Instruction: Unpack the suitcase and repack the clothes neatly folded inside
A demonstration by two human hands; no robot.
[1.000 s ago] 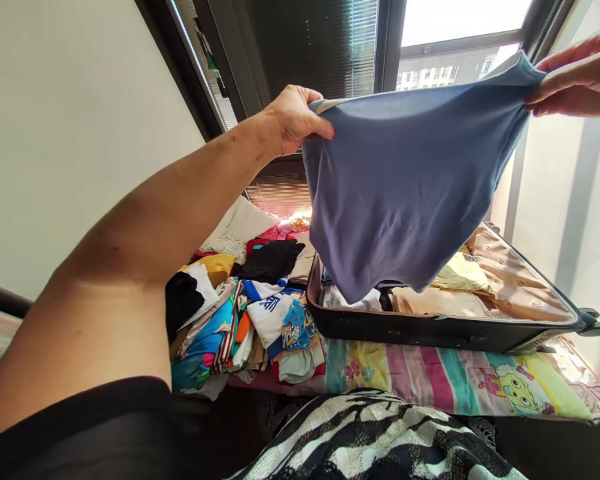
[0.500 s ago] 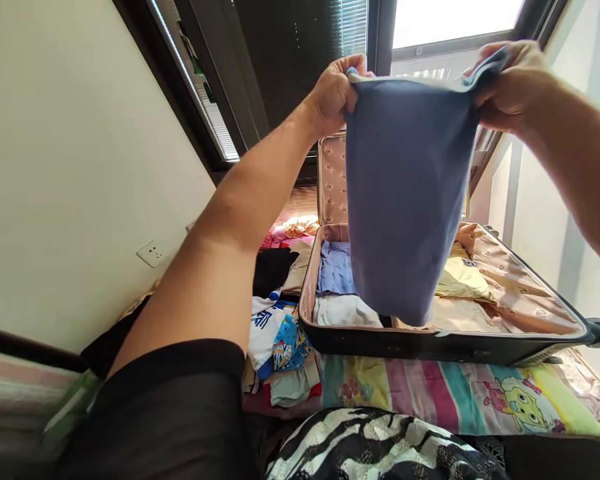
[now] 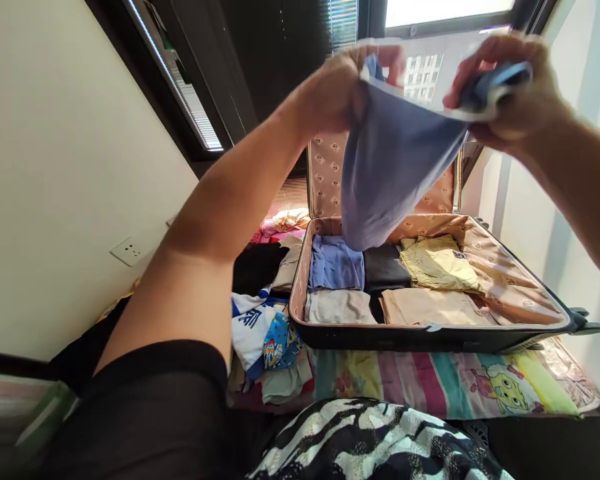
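A blue-grey piece of clothing (image 3: 395, 160) with a pale edge hangs in the air between my two hands; its exact kind does not show. My left hand (image 3: 350, 83) grips its upper left corner, fingers blurred. At the upper right, my right hand (image 3: 510, 93) is closed on a bunched part of the same cloth. Below and behind it lies an open suitcase (image 3: 405, 337) with pink patterned lining. Inside are folded blue clothing (image 3: 337, 263), grey-white clothing (image 3: 340, 307), a dark folded piece (image 3: 386, 268), yellow clothing (image 3: 440, 262) and beige clothing (image 3: 433, 307).
Left of the suitcase is a pile of clothes with a white-and-blue garment (image 3: 253, 330) and a black one (image 3: 260, 268). A striped cartoon mat (image 3: 405, 380) lies under the suitcase. A wall (image 3: 70, 167) stands at left, windows (image 3: 445, 13) at the back.
The garment hung flat and long before; now it is gathered, shorter and raised, with its lower end higher. More of the suitcase's folded clothes shows. My view has shifted slightly.
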